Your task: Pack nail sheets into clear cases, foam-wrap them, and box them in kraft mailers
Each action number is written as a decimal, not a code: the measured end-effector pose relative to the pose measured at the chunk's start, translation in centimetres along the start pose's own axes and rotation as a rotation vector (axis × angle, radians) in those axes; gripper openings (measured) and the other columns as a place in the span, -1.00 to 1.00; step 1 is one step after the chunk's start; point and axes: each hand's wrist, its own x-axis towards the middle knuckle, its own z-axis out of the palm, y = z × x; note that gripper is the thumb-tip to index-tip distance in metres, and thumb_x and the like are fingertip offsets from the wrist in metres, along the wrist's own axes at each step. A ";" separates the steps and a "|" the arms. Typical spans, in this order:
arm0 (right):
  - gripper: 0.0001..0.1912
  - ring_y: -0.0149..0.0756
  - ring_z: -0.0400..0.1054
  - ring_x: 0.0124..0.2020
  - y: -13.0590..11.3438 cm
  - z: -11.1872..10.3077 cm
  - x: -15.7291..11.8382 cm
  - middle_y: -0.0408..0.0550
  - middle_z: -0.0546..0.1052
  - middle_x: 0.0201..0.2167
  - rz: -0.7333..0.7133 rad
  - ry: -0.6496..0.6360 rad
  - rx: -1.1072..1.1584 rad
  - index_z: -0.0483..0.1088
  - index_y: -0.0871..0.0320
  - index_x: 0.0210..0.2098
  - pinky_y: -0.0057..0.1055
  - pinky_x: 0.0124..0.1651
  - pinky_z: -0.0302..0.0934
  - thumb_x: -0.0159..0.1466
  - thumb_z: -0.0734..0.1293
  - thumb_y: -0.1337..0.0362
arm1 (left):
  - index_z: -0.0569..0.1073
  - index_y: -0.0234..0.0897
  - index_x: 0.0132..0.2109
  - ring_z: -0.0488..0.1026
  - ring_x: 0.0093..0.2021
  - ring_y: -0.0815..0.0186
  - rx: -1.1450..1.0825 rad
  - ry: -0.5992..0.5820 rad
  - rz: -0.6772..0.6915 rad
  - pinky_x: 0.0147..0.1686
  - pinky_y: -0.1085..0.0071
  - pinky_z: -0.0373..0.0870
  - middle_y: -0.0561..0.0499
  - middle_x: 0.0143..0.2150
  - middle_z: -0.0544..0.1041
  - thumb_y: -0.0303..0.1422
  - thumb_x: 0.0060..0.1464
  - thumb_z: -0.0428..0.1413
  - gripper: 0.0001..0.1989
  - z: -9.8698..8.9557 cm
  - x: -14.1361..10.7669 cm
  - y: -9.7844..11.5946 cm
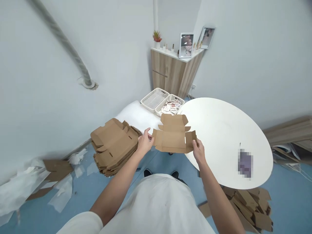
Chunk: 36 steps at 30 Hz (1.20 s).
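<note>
An unfolded brown cardboard box blank [173,139] is held out in front of my body, its flaps spread and some side flaps bent up. My left hand [145,142] pinches its left side flap between thumb and fingers. At the opposite end, my right hand [199,150] grips the right flap, thumb on top. Left of my left hand lies a thick stack of flat cardboard box blanks [115,141]. To the right of my right hand is a round white table [219,130].
Two white plastic baskets [156,97] stand beyond the blank, one holding printed cards [172,105]. A corner cabinet [168,70] carries frames and bottles. More cardboard [253,204] sits under the table at right. Crumpled white wrapping [24,185] litters the floor at left.
</note>
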 end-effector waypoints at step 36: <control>-0.60 -0.30 0.36 -0.35 12.2 -15.0 -0.1 -0.03 0.49 -0.30 0.449 0.346 -0.304 0.35 0.16 -0.09 -0.38 -0.27 0.18 0.08 0.15 0.24 | 0.23 -0.32 0.03 0.47 -0.27 0.32 -0.190 -0.551 0.057 -0.20 0.40 0.33 0.02 -0.38 0.53 -0.39 -0.10 0.10 -0.52 21.8 9.1 13.2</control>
